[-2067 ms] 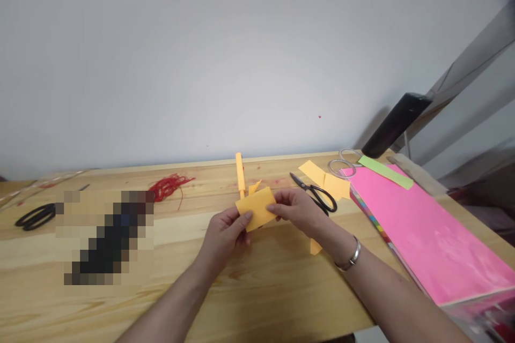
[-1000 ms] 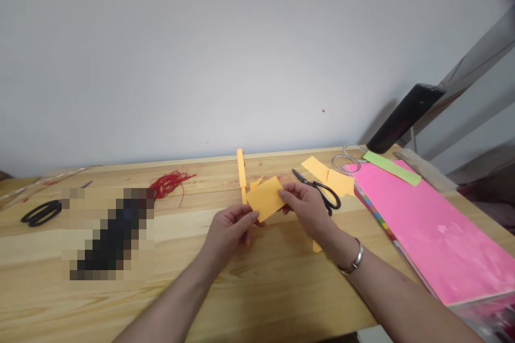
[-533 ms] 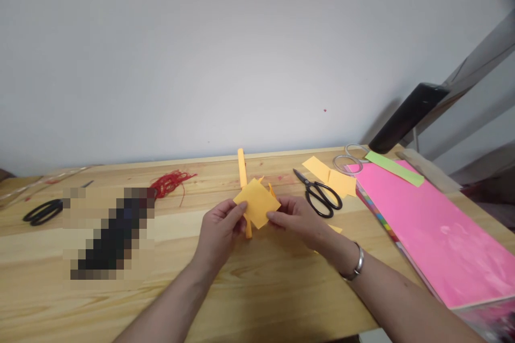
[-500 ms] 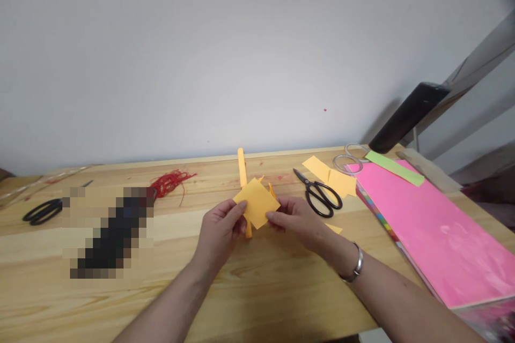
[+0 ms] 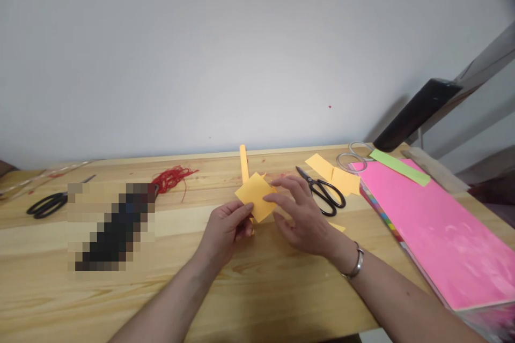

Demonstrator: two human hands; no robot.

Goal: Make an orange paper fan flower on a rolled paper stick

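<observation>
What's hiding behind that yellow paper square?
Past the upper edge of the yellow paper square, held in the left hand, an orange rod shows on the wooden table. Whatever lies right behind the square is covered.

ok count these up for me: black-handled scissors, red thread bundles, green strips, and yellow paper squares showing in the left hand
Black-handled scissors: 2
Red thread bundle: 1
Green strip: 1
Yellow paper square in the left hand: 1
Total: 5
</observation>
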